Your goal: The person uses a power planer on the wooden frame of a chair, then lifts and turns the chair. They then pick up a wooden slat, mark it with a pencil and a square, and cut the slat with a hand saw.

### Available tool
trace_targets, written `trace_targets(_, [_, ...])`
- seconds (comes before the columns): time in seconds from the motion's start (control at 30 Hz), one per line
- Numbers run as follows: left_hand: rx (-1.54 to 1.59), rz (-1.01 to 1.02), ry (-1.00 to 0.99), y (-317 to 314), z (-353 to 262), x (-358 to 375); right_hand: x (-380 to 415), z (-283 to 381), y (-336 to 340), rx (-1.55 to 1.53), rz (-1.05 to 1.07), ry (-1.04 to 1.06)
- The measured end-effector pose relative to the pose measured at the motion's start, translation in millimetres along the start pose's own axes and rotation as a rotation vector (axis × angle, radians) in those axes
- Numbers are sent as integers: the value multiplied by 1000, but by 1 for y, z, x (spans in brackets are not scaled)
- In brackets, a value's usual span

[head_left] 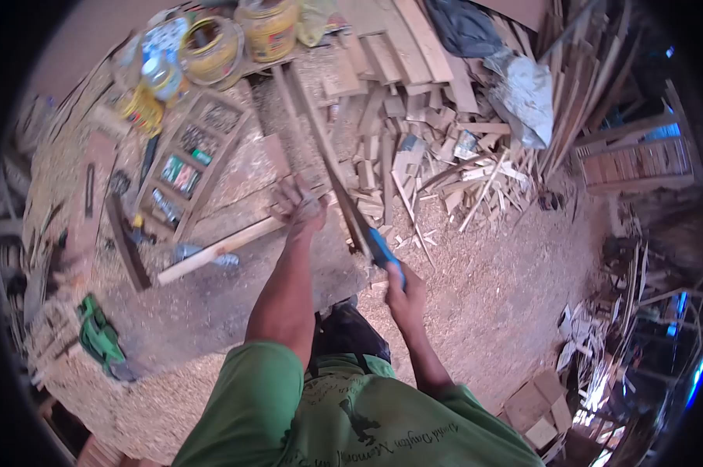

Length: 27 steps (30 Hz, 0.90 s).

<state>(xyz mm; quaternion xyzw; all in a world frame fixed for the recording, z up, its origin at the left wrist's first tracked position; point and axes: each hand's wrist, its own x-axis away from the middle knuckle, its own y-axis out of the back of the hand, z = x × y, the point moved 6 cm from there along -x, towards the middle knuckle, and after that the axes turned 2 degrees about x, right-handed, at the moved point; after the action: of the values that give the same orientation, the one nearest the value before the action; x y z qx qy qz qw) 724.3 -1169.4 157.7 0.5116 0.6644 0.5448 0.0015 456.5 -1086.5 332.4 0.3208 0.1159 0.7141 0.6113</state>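
My right hand (406,294) is wrapped round the blue handle of a handsaw (340,183). The long blade points away from me across the bench edge, near the right end of a pale wooden strip (223,247). Fingers spread, my left hand (298,205) lies over that strip, to the left of the blade. The strip runs slantwise over the worn workbench (211,303), and part of it is hidden under my left hand and wrist. A clear plastic bottle (225,259) lies close beside the strip.
A divided wooden tray (211,159) holds small hardware. Yellow tubs (269,31) stand at the back, and a green power tool (98,338) lies at the left. Offcuts (445,167) are heaped beyond the bench; sawdust covers the floor (515,257). A cardboard box (536,409) stands lower right.
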Motion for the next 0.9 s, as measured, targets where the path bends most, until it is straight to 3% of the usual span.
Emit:
trace_targets(0.03, [2,-15,-2,-1,6,-3,25,3,17,-121,5,-7])
trace_targets(0.17, [3,-100,-202,16,11,23,92,-1,65,-92,-9,16])
trace_targets(0.27, [7,-588,-410,51,61,73,108,-30,79,-57,-3,31])
trace_targets(0.37, [-72,-615,-151,54,142,85,101,-28,80,33,35,74])
trace_targets(0.5, [-327,-420,-136,58,198,114,68,-5,63,12,67,258])
trace_targets(0.57, [-360,-535,-218,98,184,171,47,18,42,-73,97,406])
trace_targets(0.67, [-1,-737,-96,136,214,246,21,65,5,-39,80,691])
trace_targets(0.77, [381,-868,151,170,260,325,5,106,-57,-54,138,849])
trace_targets(0.87, [691,-952,160,150,366,348,-22,121,-145,284,93,1019])
trace_targets(0.9, [880,-857,248,149,390,366,-19,133,-172,384,90,1074])
